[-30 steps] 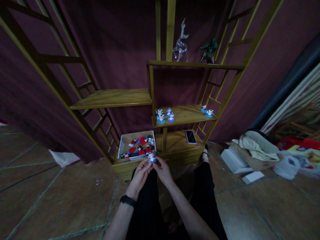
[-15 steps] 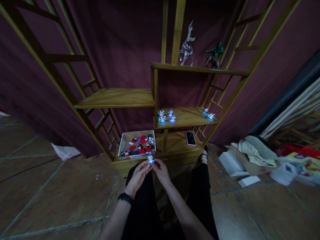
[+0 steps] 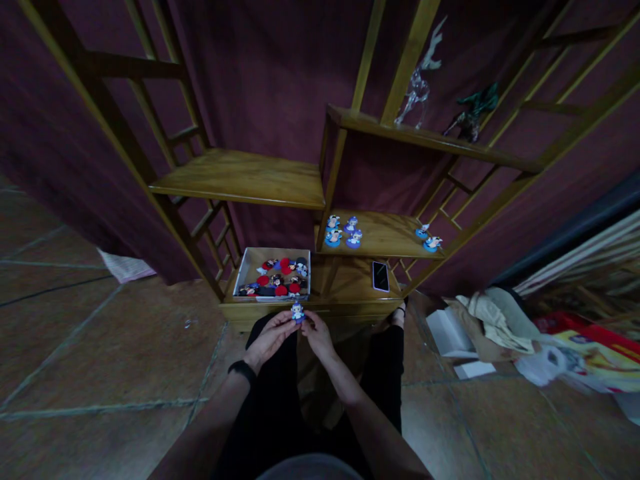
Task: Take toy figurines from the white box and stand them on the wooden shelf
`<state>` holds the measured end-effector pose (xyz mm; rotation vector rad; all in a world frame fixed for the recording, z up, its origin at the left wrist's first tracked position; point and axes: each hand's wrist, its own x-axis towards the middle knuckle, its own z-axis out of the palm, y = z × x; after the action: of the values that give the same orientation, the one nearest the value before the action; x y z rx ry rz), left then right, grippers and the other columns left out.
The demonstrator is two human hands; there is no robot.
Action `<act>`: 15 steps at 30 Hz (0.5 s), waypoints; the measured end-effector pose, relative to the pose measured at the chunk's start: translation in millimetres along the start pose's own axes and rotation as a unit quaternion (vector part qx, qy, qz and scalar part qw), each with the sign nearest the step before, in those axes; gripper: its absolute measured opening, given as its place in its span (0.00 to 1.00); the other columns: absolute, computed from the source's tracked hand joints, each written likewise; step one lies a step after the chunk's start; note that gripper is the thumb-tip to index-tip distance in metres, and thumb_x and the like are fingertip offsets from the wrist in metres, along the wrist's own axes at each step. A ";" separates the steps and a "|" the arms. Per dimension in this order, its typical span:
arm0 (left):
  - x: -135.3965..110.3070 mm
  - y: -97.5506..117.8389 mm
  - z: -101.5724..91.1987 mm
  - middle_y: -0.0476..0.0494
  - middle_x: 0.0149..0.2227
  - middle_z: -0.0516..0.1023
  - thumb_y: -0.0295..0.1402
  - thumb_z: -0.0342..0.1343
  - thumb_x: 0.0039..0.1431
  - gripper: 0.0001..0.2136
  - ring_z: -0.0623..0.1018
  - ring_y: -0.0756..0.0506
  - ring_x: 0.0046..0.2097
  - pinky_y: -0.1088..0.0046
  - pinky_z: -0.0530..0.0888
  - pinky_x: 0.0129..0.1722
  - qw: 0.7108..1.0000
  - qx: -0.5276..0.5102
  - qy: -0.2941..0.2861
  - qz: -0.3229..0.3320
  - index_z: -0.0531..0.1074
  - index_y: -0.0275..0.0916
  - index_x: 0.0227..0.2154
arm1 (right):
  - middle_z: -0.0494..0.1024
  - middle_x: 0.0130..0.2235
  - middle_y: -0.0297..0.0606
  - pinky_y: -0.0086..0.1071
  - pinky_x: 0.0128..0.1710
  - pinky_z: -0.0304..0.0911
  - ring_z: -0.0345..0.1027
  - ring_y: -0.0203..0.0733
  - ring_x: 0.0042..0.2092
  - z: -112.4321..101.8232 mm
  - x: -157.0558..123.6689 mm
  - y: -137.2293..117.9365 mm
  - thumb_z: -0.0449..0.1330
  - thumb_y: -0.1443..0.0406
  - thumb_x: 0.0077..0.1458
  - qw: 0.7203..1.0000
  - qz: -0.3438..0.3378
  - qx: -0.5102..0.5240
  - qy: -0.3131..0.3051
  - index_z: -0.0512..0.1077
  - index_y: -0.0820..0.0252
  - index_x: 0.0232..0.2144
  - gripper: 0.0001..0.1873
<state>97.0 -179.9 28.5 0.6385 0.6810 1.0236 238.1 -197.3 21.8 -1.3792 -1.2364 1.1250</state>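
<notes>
A small purple-and-white figurine [image 3: 297, 312] on a purple base stands upright between my two hands, just in front of the low shelf. My left hand [image 3: 271, 335] has its fingertips closed on the base from the left. On the other side, the fingers of my right hand [image 3: 318, 335] pinch the base too. Right behind the hands lies a shallow cardboard box [image 3: 242, 275] holding several figurines with red and black bases, jumbled on their sides. On the middle shelf [image 3: 387, 233], purple figurines [image 3: 354, 238] and blue-based figurines [image 3: 333, 237] stand grouped at the left, with blue-based figurines [image 3: 433, 244] at the right.
A phone [image 3: 381, 276] lies on the bottom shelf. Above, a clear glass deer [image 3: 417, 90] and a dark green figure [image 3: 473, 113] stand on the upper shelf. White boxes [image 3: 450, 333], cloth [image 3: 493, 320] and plastic bags [image 3: 545, 360] lie on the floor at right.
The camera view has tilted and shifted, so the shelf sits differently in the picture. Both hands still hold the purple figurine, which has turned slightly.
</notes>
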 end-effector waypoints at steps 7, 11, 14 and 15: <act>-1.0 1.8 -5.2 0.39 0.40 0.76 0.23 0.60 0.46 0.13 0.75 0.46 0.43 0.67 0.66 0.49 1.000 -0.019 0.005 0.009 0.73 0.33 0.37 | 0.74 0.39 0.33 0.34 0.38 0.66 0.68 0.39 0.40 1.4 3.3 -0.9 0.55 0.62 0.50 0.999 0.008 -0.030 -0.026 0.67 0.49 0.46 0.19; -1.5 2.9 -5.6 0.40 0.40 0.76 0.23 0.60 0.45 0.13 0.75 0.46 0.43 0.68 0.67 0.48 1.000 -0.025 0.009 0.013 0.73 0.34 0.37 | 0.74 0.39 0.33 0.35 0.39 0.66 0.68 0.39 0.40 -0.5 5.2 -0.5 0.55 0.63 0.49 0.998 0.004 -0.046 -0.037 0.68 0.49 0.46 0.19; -1.3 4.0 -6.0 0.40 0.40 0.76 0.23 0.60 0.45 0.13 0.75 0.46 0.42 0.68 0.67 0.48 1.000 -0.028 0.009 0.011 0.73 0.34 0.37 | 0.74 0.40 0.33 0.35 0.40 0.65 0.68 0.39 0.39 -2.3 6.6 1.2 0.55 0.64 0.48 0.998 0.003 -0.056 -0.042 0.68 0.49 0.46 0.20; -0.9 4.2 -6.2 0.41 0.39 0.76 0.22 0.60 0.45 0.13 0.75 0.46 0.42 0.68 0.67 0.48 1.000 -0.026 0.008 0.007 0.73 0.34 0.37 | 0.74 0.40 0.33 0.35 0.40 0.65 0.68 0.39 0.39 -3.0 6.9 1.4 0.55 0.64 0.48 0.997 0.003 -0.059 -0.044 0.67 0.49 0.47 0.20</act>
<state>89.7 -178.1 27.9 0.5912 0.6615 1.0578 241.8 -190.7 20.6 -1.4343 -1.3812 1.1439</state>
